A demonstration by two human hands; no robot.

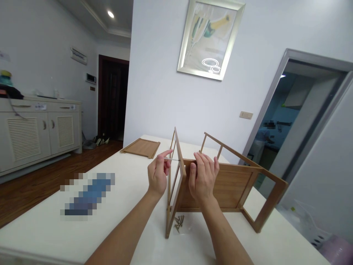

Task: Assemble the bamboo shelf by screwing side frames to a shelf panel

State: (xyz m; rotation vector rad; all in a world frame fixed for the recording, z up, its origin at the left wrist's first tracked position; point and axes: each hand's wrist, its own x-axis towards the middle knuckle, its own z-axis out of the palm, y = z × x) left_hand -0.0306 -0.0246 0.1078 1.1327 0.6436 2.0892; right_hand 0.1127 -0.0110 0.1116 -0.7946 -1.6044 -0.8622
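My left hand (159, 173) is closed around a thin metal hex key (173, 159), its index finger extended along it. The key's far end meets the outer face of an upright wooden side frame (180, 170). Across the frame, my right hand (203, 176) grips the top edge of a brown wooden shelf panel (228, 186), fingers over the edge and thumb on the near side. The panel stands on its long edge between this frame and a second wooden side frame (271, 176) at the right. Several bolts (179, 222) lie on a clear plastic bag below the panel.
A separate wooden panel (142, 147) lies flat at the back left of the white table (124, 206). A pixelated blue item (92, 195) rests on the left. The wall is behind, with a doorway at right where another person (261, 138) stands.
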